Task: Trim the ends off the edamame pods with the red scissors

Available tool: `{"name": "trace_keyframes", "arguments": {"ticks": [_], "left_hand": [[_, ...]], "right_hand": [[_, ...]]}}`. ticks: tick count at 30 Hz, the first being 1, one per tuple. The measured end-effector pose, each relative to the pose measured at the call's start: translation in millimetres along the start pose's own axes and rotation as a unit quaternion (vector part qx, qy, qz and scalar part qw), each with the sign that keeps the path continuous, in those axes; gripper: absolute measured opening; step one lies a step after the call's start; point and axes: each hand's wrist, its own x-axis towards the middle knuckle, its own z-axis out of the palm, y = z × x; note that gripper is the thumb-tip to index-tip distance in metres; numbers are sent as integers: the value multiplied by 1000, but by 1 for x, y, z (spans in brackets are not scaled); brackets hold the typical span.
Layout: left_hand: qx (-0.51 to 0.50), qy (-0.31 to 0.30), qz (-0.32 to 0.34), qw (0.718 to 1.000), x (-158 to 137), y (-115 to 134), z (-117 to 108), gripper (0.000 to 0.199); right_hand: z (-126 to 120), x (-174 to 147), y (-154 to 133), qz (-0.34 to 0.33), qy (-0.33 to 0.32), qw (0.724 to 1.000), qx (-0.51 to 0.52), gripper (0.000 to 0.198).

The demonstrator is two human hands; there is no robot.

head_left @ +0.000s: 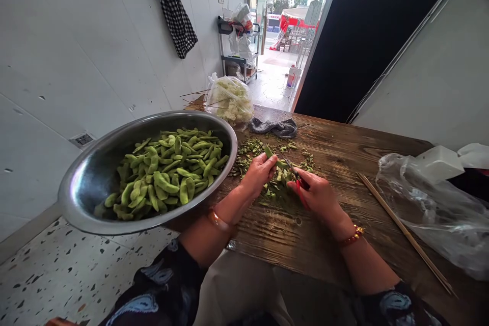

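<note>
My left hand (256, 175) pinches a green edamame pod (268, 152) over the table. Close by on the right, my right hand (317, 193) is wrapped round red-handled scissors (301, 188), whose blades point up and left toward the pod. Below and between the hands lie loose pods (281, 178), with small green trimmings (250, 152) scattered behind them. Left of my left forearm, a wide steel basin (80, 183) holds a heap of edamame pods (171, 163).
A clear bag of pale vegetables (230, 99) and a grey cloth (273, 127) sit at the table's far edge, near thin skewers (194, 102). On the right, long wooden sticks (405, 232) lie beside a crumpled plastic bag (431, 209). A cart (240, 56) stands by the doorway.
</note>
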Motion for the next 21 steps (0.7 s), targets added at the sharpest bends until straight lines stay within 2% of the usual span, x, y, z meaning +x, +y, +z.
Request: {"name": "trace_keyframes", "arguments": {"ticks": [7,11,16,21], "left_hand": [[8,0,6,1000,4,-5,-2,29],[11,-13,7,1000,6,-4,-5,28],[49,-99,-7,994,1,2,-4,36],[104,-155,7,982,-7,9,2,40]], "right_hand": [[-3,-4,-1,-21,-56,998,3,41],[-6,-3,-1,-17,-45,999,14,41],[-9,1,4,38,18,999,12,49],[-8,2,7,40,1,999,21,51]]}}
